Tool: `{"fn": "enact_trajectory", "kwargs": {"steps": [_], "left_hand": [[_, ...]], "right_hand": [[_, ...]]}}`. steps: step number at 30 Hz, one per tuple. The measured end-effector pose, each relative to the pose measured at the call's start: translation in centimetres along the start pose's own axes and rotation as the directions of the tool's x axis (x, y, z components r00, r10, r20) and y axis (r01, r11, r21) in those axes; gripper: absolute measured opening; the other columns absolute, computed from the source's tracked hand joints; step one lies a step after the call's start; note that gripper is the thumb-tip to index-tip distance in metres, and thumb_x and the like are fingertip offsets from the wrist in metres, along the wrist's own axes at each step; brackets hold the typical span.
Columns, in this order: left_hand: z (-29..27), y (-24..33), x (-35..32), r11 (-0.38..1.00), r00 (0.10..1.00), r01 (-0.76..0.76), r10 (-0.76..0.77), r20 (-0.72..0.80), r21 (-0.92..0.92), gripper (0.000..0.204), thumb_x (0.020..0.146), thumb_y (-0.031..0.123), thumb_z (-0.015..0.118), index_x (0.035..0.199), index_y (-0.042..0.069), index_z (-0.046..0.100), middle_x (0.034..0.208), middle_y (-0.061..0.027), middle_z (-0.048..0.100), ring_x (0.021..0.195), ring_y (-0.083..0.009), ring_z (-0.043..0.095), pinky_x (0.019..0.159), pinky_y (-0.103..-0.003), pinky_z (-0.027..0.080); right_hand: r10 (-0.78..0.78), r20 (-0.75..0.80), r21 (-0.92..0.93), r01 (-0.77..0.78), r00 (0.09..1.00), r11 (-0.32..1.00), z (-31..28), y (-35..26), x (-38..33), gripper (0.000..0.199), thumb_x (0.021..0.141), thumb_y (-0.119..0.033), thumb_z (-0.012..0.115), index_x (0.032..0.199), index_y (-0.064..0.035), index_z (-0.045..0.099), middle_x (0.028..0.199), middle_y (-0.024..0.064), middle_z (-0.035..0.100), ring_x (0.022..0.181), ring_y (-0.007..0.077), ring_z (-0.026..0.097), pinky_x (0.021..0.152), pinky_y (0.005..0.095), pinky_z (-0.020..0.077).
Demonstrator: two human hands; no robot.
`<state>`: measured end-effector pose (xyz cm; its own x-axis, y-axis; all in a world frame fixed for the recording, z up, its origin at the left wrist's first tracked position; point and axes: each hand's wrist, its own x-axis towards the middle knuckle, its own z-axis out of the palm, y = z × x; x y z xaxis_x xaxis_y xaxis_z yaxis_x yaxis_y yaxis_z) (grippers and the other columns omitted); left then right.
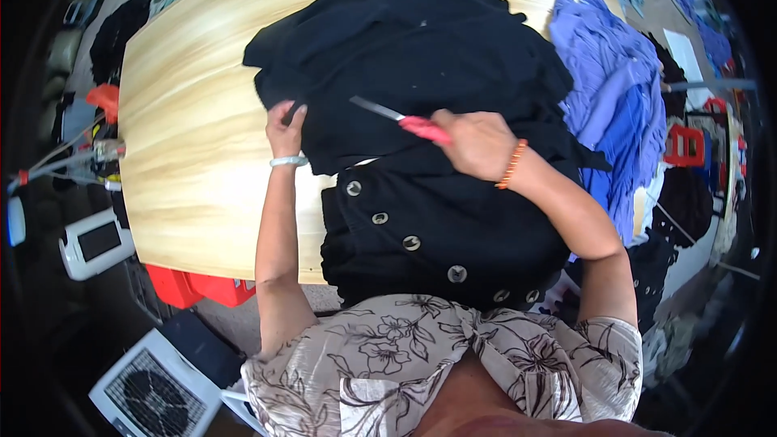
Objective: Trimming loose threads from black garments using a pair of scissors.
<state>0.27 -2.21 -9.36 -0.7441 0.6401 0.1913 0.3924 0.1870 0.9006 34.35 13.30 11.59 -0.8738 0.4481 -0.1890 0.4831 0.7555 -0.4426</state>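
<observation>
Head view: the right hand grips a slim red-handled, metal-bladed tool, its long axis slanting up-left above a black cloth garment on the pale wood-grain table; the left hand, curled, is nearer the garment's left edge, whether pinching I cannot tell.

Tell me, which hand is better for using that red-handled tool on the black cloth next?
Probably the right hand: it grips the red-handled tool, above the black cloth. The left hand, near the cloth's left edge, shows no tool.
</observation>
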Motion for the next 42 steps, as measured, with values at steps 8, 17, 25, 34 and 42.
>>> {"fn": "enact_trajectory", "kwargs": {"steps": [8, 17, 25, 34, 42], "left_hand": [[1.2, 2.3, 7.3, 0.99, 0.991, 0.133, -0.132, 0.037, -0.037, 0.022, 0.077, 0.017, 0.079, 0.09, 0.002, 0.07, 0.082, -0.0055, 0.067, 0.076, -0.0136, 0.059, 0.076, -0.026, 0.048], [1.5, 25.1, 4.6, 0.896, 0.93, -0.279, 0.342, 0.134, -0.347, 0.011, 0.083, 0.001, 0.07, 0.093, 0.002, 0.065, 0.083, 0.0017, 0.061, 0.075, -0.0047, 0.052, 0.067, -0.018, 0.041], [-0.5, 45.9, -5.2, 0.615, 0.794, -0.266, 0.576, 0.193, -0.742, 0.018, 0.087, 0.002, 0.068, 0.1, 0.001, 0.056, 0.095, -0.0061, 0.062, 0.084, -0.0093, 0.059, 0.08, -0.022, 0.047], [-12.1, 46.3, -8.6, 0.464, 0.835, -0.28, 0.549, 0.025, -0.84, 0.032, 0.101, 0.012, 0.042, 0.121, -0.004, 0.06, 0.111, -0.0162, 0.068, 0.091, -0.0183, 0.065, 0.102, -0.043, 0.044], [-17.0, 42.1, -16.9, 0.536, 0.945, -0.025, 0.287, 0.154, -0.844, 0.03, 0.1, 0.009, 0.046, 0.125, -0.004, 0.054, 0.122, -0.0193, 0.062, 0.11, -0.0255, 0.062, 0.101, -0.042, 0.046]], "right_hand": [[0.113, 0.014, -0.074, -0.111, 0.994, 0.991, -0.4, 3.3, -3.7, 0.024, 0.087, -0.017, 0.065, 0.104, -0.0044, 0.054, 0.075, 0.0211, 0.065, 0.074, 0.04, 0.065, 0.067, 0.0479, 0.0507], [-0.052, 0.085, 0.025, 0.05, 0.995, 0.998, 0.8, 2.0, -5.8, 0.019, 0.088, -0.017, 0.06, 0.098, -0.0019, 0.055, 0.074, 0.019, 0.065, 0.075, 0.0381, 0.066, 0.066, 0.0474, 0.0506], [0.182, -0.063, -0.15, -0.189, 0.981, 0.97, 1.1, 3.4, -3.2, 0.056, 0.088, -0.025, 0.061, 0.138, -0.0083, 0.043, 0.09, 0.0184, 0.07, 0.082, 0.0374, 0.068, 0.075, 0.0457, 0.0536], [-0.195, -0.677, -0.459, -0.201, 0.71, 0.865, -5.6, 10.7, -19.2, 0.049, 0.08, -0.029, 0.07, 0.123, -0.0076, 0.061, 0.127, 0.0154, 0.059, 0.12, 0.0343, 0.052, 0.104, 0.0445, 0.0393], [-0.2, -0.405, -0.633, -0.116, 0.892, 0.765, -8.6, 3.9, -33.8, 0.033, 0.076, -0.008, 0.067, 0.109, -0.0028, 0.067, 0.11, 0.0164, 0.066, 0.105, 0.0336, 0.061, 0.093, 0.0449, 0.0461]]}}
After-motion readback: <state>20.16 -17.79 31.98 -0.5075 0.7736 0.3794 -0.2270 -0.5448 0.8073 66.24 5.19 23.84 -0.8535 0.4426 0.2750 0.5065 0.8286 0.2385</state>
